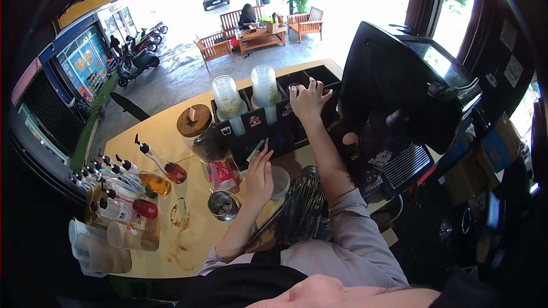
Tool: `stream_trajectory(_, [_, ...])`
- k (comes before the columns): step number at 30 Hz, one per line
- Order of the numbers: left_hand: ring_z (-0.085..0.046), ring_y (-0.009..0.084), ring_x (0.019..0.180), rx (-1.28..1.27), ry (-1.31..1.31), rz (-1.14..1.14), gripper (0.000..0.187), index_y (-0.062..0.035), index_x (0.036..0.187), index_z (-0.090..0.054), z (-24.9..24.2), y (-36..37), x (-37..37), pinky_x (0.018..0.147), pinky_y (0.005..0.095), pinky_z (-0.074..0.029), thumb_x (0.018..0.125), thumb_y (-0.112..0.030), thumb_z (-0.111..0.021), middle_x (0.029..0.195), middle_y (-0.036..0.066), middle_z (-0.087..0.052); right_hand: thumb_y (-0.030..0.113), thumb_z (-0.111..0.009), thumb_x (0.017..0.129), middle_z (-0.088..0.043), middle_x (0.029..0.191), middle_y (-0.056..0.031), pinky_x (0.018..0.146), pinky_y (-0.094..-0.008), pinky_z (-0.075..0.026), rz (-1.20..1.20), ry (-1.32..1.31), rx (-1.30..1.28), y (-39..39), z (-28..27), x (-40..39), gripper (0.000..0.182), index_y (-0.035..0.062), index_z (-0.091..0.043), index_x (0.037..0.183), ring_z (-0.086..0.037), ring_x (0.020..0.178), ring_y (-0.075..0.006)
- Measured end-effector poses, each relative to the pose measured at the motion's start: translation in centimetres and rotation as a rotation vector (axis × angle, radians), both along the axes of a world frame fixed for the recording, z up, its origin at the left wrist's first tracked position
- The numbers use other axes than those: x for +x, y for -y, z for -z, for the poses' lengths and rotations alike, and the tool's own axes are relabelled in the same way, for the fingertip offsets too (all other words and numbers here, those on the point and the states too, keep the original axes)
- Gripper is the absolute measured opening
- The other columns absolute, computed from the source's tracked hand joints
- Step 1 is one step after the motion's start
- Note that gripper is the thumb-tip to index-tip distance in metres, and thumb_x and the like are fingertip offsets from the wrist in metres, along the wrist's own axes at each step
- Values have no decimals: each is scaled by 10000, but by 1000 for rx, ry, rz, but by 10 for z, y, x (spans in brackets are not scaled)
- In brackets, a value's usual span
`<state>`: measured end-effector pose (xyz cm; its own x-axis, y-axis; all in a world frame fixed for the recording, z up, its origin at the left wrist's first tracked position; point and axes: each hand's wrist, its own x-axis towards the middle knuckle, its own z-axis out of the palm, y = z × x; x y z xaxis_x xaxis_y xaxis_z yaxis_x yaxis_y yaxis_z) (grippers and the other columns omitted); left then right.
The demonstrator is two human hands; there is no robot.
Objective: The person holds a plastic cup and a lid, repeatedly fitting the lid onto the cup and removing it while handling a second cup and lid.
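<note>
My right hand [308,100] reaches forward with its fingers spread over a back compartment of a black counter organizer [274,134]; what lies under the palm is hidden. My left hand [260,178] is lower, fingers apart and pointing up at small packets [256,149] at the organizer's front. It lies next to a white cup [281,181]. Two stacks of clear plastic cups [225,98] [264,84] stand in the organizer to the left of my right hand.
A wooden-lidded glass jar [194,122], a red packet [222,174] and a small metal cup [223,205] sit left of my hands. Pump bottles [151,181] line the stained yellow counter [171,251]. A black screen [399,80] stands to the right. Outside, a person sits at wooden benches.
</note>
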<state>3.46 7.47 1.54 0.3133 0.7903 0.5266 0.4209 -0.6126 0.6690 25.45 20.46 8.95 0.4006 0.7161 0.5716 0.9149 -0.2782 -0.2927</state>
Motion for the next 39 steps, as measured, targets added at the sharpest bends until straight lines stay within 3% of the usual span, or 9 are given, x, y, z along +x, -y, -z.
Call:
stream_trajectory(5, [-446,410,1323,6,-66,16,410,-12,1362,-521,3,10,-9,1114,468,-353,1034,-230,-405,1426,192,-507,439,-472,959,-417,1474,-180,1071,-711,-223,14,48,45,3,8,-1,436,134,-703,1167,-341,1382,-353])
stream_trajectory(8, [-437,414,1334,-16,-76,-9,542,-6,1452,-401,12,18,-19,1115,464,-350,1010,-311,-472,1439,240,-471,396,-524,943,-393,1478,-215,1073,-693,-235,-23,126,369,36,-6,-23,421,126,-650,1241,-311,1402,-386])
stream_trajectory(10, [-427,417,1343,-63,-88,-26,671,-3,1482,-335,24,22,-27,1117,464,-348,958,-356,-562,1441,267,-452,339,-598,903,-418,1453,-232,1092,-618,-267,-272,23,427,82,-18,-47,425,123,-617,1268,-359,1369,-388])
stream_trajectory(12, [-417,420,1352,-120,-105,-35,821,0,1512,-269,41,31,-32,1119,464,-346,906,-401,-652,1442,295,-433,318,-673,844,-466,1412,-213,1074,-542,-332,-587,-128,287,116,-7,-62,449,111,-627,1241,-418,1318,-376])
stream_trajectory(14, [-424,430,1349,-83,-16,-28,1056,2,1526,-219,59,37,-32,1105,461,-370,763,-434,-805,1435,319,-420,367,-725,790,-510,1367,-177,1034,-507,-389,-721,-247,-77,148,15,-77,539,107,-624,1252,-466,1264,-354])
stream_trajectory(18, [-567,399,1229,-336,-52,59,1159,5,1513,-196,71,40,-28,1001,429,-486,645,-304,-898,1358,272,-528,414,-792,711,-512,1361,-156,1007,-516,-416,-713,-91,-343,182,58,-93,698,102,-592,1303,-457,1272,-343])
stream_trajectory(23, [-613,355,1175,-342,60,55,1131,8,1487,-229,91,28,-22,983,410,-499,616,-242,-906,1288,235,-590,414,-838,666,-510,1340,-177,1032,-503,-411,-709,-248,-370,192,66,-92,804,79,-552,1339,-448,1269,-360])
stream_trajectory(27, [-585,291,1201,-320,167,70,1052,-44,1473,-286,68,37,-15,1017,397,-456,614,-167,-881,1322,185,-565,389,-876,627,-517,1277,-208,1049,-475,-408,-674,-362,-287,192,71,-90,867,51,-521,1343,-452,1239,-394])
stream_trajectory(39, [-655,341,1097,-308,70,49,886,-16,1359,-425,61,37,-16,920,413,-524,638,-238,-889,1193,197,-638,375,-851,632,-523,1167,-169,983,-487,-437,-615,-452,-186,196,57,-95,759,67,-506,1234,-523,1155,-378])
